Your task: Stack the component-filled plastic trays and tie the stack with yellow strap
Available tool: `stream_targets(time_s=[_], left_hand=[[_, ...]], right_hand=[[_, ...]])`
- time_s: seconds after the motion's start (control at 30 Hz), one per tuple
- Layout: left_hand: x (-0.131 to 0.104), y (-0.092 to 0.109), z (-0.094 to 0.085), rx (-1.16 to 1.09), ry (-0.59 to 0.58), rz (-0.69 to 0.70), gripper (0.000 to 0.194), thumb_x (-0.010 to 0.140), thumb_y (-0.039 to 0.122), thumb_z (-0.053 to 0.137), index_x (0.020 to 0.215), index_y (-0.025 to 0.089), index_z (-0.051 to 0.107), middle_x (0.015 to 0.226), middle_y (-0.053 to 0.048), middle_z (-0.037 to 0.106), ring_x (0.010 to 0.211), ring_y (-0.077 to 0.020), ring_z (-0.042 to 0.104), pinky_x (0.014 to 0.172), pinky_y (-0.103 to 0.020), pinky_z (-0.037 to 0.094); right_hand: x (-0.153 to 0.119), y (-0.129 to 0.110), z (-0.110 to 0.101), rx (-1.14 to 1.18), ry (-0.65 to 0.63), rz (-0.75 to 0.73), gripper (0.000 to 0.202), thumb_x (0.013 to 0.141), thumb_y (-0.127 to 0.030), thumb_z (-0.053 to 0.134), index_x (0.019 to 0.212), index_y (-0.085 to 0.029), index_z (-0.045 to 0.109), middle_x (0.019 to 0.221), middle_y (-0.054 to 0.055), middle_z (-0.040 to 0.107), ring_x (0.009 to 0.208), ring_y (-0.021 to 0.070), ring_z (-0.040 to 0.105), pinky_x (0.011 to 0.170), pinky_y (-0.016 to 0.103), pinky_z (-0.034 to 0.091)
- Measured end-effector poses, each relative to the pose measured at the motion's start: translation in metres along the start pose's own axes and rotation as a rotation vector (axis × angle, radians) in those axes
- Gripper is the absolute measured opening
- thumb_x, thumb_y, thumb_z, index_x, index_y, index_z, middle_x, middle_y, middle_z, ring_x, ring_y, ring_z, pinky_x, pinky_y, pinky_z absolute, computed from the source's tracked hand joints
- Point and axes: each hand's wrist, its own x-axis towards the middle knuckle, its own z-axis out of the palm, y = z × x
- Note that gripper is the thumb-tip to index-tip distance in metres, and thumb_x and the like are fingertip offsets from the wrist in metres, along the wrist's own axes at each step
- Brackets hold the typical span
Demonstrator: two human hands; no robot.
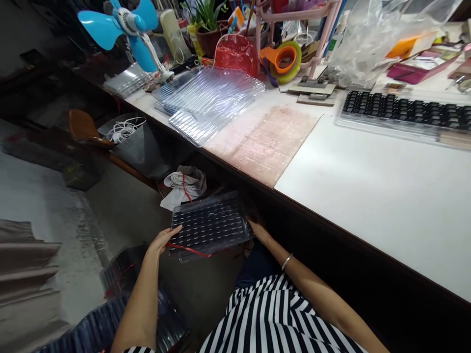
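Observation:
Below the table edge, a flat clear plastic tray (211, 225) filled with rows of small dark parts is held between my two hands. My left hand (165, 239) grips its left edge, the thumb lying over the top. At the right edge is my right hand (257, 228), closed around the side, its fingers partly hidden in shadow. A red strap (189, 250) runs along the tray's near side by my left hand. Another clear layer shows under the tray; whether it is a separate tray I cannot tell. Just beyond lies a bundle of whitish cloth (187, 184).
The white table (368, 196) bears a tray of black parts (405, 110), stacked clear plastic trays (221, 93), tape rolls (287, 59) and a blue fan (138, 27). A grey bin (140, 147) with white cable stands beneath. More strapped stacks (125, 269) sit lower left.

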Motion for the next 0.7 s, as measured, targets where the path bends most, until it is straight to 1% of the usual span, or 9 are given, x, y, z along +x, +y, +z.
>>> stream_targets(time_s=[0.07,0.13,0.23,0.3,0.37,0.47,0.6,0.7], left_hand=[[-0.002,-0.002,-0.001,-0.018,-0.032,-0.020,0.019,0.087,0.031,0.056,0.091,0.012,0.061,0.086,-0.003,0.065,0.074,-0.0131,0.063,0.069,-0.032,0.053],[-0.004,-0.008,0.000,-0.038,-0.051,-0.039,0.022,0.088,0.032,0.054,0.094,0.013,0.061,0.086,-0.003,0.066,0.074,-0.0136,0.064,0.070,-0.033,0.053],[-0.007,-0.018,-0.002,-0.060,-0.095,-0.063,0.024,0.088,0.035,0.053,0.095,0.013,0.061,0.083,-0.003,0.067,0.073,-0.0142,0.065,0.071,-0.034,0.053],[-0.009,-0.025,-0.004,-0.068,-0.147,-0.076,0.024,0.087,0.036,0.055,0.092,0.013,0.061,0.080,-0.003,0.068,0.072,-0.0149,0.066,0.072,-0.035,0.053],[-0.011,-0.031,-0.006,-0.070,-0.202,-0.082,0.023,0.086,0.034,0.057,0.089,0.012,0.062,0.079,-0.003,0.069,0.072,-0.0154,0.066,0.073,-0.036,0.053],[-0.013,-0.037,-0.006,-0.081,-0.253,-0.054,0.021,0.087,0.031,0.056,0.093,0.012,0.062,0.084,-0.004,0.069,0.076,-0.0151,0.066,0.075,-0.036,0.053],[-0.012,-0.037,-0.002,-0.112,-0.246,0.042,0.020,0.086,0.029,0.057,0.098,0.013,0.062,0.092,-0.004,0.068,0.081,-0.0150,0.065,0.077,-0.036,0.052],[-0.014,-0.032,0.000,-0.144,-0.252,0.109,0.025,0.082,0.030,0.062,0.100,0.012,0.062,0.094,-0.006,0.069,0.082,-0.0163,0.066,0.078,-0.037,0.052]], right_hand=[[0.005,-0.005,0.001,0.102,-0.035,0.043,0.034,0.092,-0.038,0.049,0.117,-0.016,0.055,0.124,0.010,0.053,0.113,0.0240,0.051,0.095,0.048,0.042],[0.008,-0.008,-0.002,0.188,-0.125,0.079,0.033,0.092,-0.038,0.051,0.115,-0.015,0.056,0.122,0.010,0.055,0.111,0.0230,0.053,0.094,0.047,0.044],[0.004,-0.010,-0.014,0.267,-0.321,0.154,0.036,0.087,-0.037,0.059,0.115,-0.015,0.057,0.111,0.009,0.062,0.094,0.0205,0.062,0.081,0.041,0.052],[-0.002,-0.008,-0.022,0.287,-0.406,0.211,0.041,0.083,-0.038,0.064,0.116,-0.015,0.057,0.106,0.009,0.064,0.085,0.0198,0.064,0.073,0.039,0.055],[-0.006,-0.007,-0.026,0.298,-0.417,0.246,0.045,0.080,-0.039,0.067,0.117,-0.016,0.057,0.110,0.010,0.063,0.086,0.0205,0.064,0.071,0.038,0.056],[-0.010,-0.006,-0.025,0.315,-0.376,0.263,0.047,0.074,-0.040,0.070,0.115,-0.018,0.059,0.119,0.010,0.060,0.096,0.0233,0.062,0.077,0.037,0.055],[-0.008,-0.005,-0.025,0.328,-0.343,0.267,0.045,0.072,-0.042,0.069,0.109,-0.019,0.062,0.119,0.011,0.060,0.106,0.0275,0.057,0.086,0.041,0.051],[-0.008,-0.011,-0.032,0.342,-0.336,0.246,0.051,0.070,-0.044,0.070,0.114,-0.020,0.058,0.117,0.011,0.061,0.108,0.0297,0.056,0.088,0.045,0.049]])
